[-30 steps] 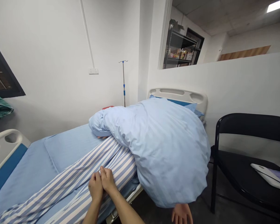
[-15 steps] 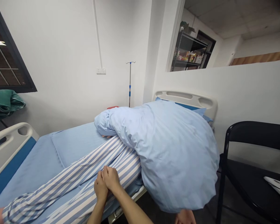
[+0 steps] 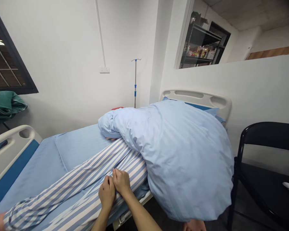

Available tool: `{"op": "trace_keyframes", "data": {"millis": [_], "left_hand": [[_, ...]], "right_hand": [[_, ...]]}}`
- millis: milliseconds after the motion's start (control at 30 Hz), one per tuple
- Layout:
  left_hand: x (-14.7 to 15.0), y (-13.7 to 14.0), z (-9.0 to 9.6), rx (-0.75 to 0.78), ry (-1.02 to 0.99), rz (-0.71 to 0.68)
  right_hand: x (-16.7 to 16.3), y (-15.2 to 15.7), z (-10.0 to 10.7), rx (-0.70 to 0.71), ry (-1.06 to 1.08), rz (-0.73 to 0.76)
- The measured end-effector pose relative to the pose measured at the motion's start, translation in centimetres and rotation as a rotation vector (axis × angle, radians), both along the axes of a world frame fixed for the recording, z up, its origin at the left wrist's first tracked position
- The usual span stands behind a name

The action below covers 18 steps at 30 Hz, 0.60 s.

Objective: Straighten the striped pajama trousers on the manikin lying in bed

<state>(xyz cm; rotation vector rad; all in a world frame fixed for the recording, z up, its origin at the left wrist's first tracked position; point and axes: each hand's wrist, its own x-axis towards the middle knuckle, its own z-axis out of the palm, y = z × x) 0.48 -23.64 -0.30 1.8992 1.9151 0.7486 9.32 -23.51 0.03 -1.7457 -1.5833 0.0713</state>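
My left hand (image 3: 107, 192) is closed in a fist with its knuckles up, resting on the nearer leg of a person lying on the bed. Beside it, my right hand (image 3: 121, 181) is also a fist, a little higher on the same leg. No object shows in either hand. The striped trousers (image 3: 86, 179) are blue and white and cover both legs. A light blue quilt (image 3: 183, 154) lies over the upper body and hangs over the near bed side. From under its lower edge a hand of the lying person (image 3: 195, 225) sticks out.
The bed has a blue sheet (image 3: 82, 144), a footboard (image 3: 14, 141) at left and a headboard (image 3: 197, 96) at the far right. A black chair (image 3: 269, 170) stands at right. Behind the bed is an IV pole (image 3: 135, 77). Green fabric (image 3: 7, 106) sits at far left.
My fists were pressed together and now sit slightly apart, with the right one moved a little towards the quilt. The view has shifted slightly; the quilt and legs stay in place.
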Motion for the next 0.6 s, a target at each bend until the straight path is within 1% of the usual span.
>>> {"op": "trace_keyframes", "data": {"millis": [133, 200, 267, 333, 467, 533, 600], "left_hand": [[0.0, -0.2, -0.1, 0.009, 0.037, -0.027], [0.0, -0.2, -0.1, -0.012, 0.027, -0.039], [0.0, 0.0, 0.3, -0.042, -0.036, -0.049], [0.4, 0.5, 1.1, -0.037, -0.161, -0.054], [1.9, 1.5, 2.7, 0.06, -0.426, -0.035], [2.8, 1.6, 2.7, 0.096, -0.457, -0.038], [3.3, 1.5, 1.8, 0.115, -0.401, -0.067]], "right_hand": [[0.1, 0.0, 0.6, -0.002, 0.018, -0.012], [0.2, -0.1, 0.8, 0.001, 0.053, -0.015], [0.3, -0.1, 1.0, 0.01, 0.096, -0.01], [0.4, -0.1, 1.0, 0.021, 0.147, 0.004], [0.7, 0.3, 1.1, 0.056, 0.311, 0.041], [0.9, 0.5, 1.0, 0.081, 0.418, 0.06], [1.2, 0.7, 0.8, 0.107, 0.511, 0.06]]}}
